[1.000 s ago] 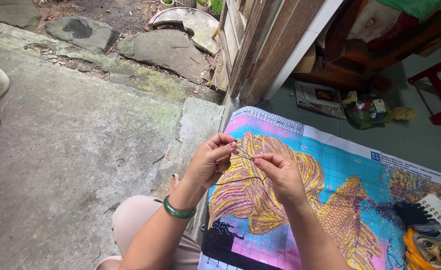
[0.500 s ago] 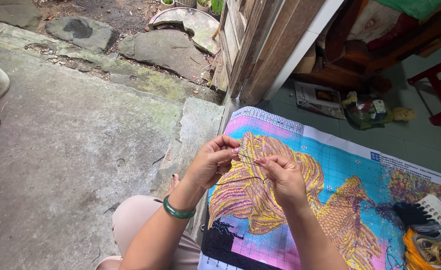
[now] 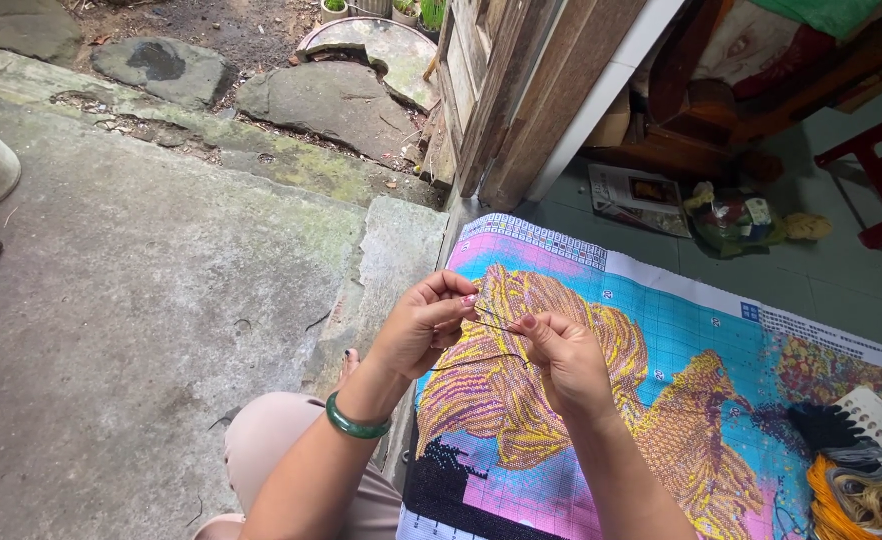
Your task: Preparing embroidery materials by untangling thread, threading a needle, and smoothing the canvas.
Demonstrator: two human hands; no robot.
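**Closely pinched: dark thread held above the stitched canvas**

Both hands meet over the large cross-stitch canvas with its yellow-gold fish on blue and pink (image 3: 661,420), spread across the lap so the pattern faces up. The left hand (image 3: 426,330), a green bangle (image 3: 353,424) on its wrist, keeps a narrow pinching grip on the thin dark thread (image 3: 481,362); the right hand (image 3: 561,360) pinches its other end, holding it taut. A needle is too small to make out. A printed colour-key strip (image 3: 536,238) borders the canvas edge. Bundled threads on a white organiser card (image 3: 861,470) lie within reach at right.
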